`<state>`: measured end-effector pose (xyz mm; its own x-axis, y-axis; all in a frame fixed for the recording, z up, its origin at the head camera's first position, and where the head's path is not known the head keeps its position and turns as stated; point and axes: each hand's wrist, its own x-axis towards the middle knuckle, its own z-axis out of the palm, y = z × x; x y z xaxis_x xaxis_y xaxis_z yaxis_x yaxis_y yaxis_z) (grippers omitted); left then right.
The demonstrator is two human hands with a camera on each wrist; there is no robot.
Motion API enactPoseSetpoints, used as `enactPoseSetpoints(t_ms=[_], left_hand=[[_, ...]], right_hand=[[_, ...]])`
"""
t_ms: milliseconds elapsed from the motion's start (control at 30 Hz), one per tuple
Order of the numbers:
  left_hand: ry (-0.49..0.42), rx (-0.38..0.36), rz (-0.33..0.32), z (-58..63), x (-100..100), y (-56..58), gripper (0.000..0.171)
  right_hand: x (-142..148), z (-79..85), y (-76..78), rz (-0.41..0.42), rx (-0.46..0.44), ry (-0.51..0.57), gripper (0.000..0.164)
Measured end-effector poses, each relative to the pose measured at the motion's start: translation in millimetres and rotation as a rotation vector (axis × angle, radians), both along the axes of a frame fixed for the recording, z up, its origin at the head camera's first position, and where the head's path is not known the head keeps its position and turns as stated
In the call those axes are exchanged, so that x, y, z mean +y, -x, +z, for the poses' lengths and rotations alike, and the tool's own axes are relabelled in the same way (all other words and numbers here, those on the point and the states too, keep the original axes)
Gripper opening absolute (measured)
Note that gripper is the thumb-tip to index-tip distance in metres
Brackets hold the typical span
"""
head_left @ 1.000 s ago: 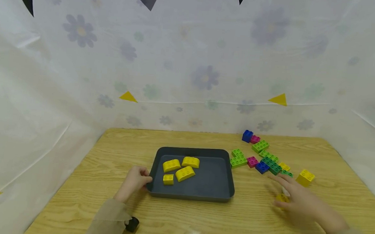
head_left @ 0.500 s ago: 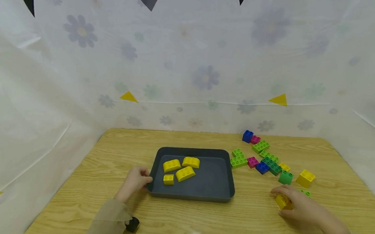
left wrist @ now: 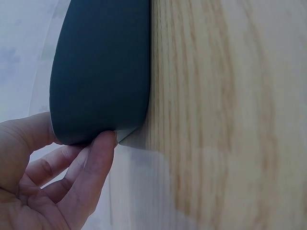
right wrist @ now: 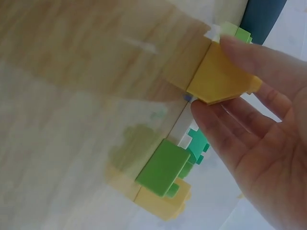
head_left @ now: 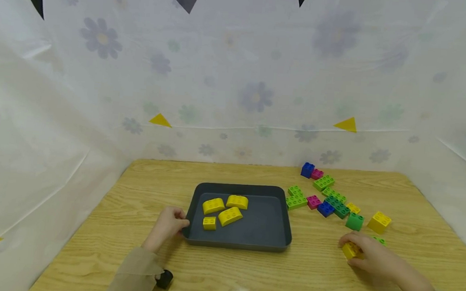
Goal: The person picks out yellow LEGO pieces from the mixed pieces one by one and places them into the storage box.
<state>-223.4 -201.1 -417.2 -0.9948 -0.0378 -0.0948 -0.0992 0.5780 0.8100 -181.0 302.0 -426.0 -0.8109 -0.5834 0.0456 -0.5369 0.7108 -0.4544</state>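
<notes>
A dark grey tray lies on the table, with several yellow toy bricks inside, one of them a curved-top brick. At its left side my left hand pinches the rim between thumb and fingers, as the left wrist view shows on the tray wall. On the right, my right hand holds a yellow toy brick between thumb and fingers, low over the table. The right wrist view shows the slanted side of this yellow brick. Just behind the hand a light green brick is partly hidden.
Loose bricks spread over the table's right side: a green brick, a yellow block, a blue brick, a pink brick and lime bricks beside the tray. A patterned white sheet hangs behind the table.
The right hand has come down over the yellow brick and closed its fingers and thumb on it, uncovering the green brick behind. The left hand and tray have stayed put.
</notes>
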Motion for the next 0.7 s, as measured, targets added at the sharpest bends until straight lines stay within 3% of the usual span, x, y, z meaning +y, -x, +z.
enactPoseSetpoints(t_ms=[233,700], left_hand=[[0.012,-0.016,0.007,1.3,0.4,0.4,0.011],[-0.011,-0.008,-0.002,-0.9,-0.6,1.3,0.01]], right_hand=[[-4.6,10.2,3.4,-0.013,-0.114,0.008,0.032],[-21.6,36.9,21.0,0.036,-0.087,-0.048,0.035]])
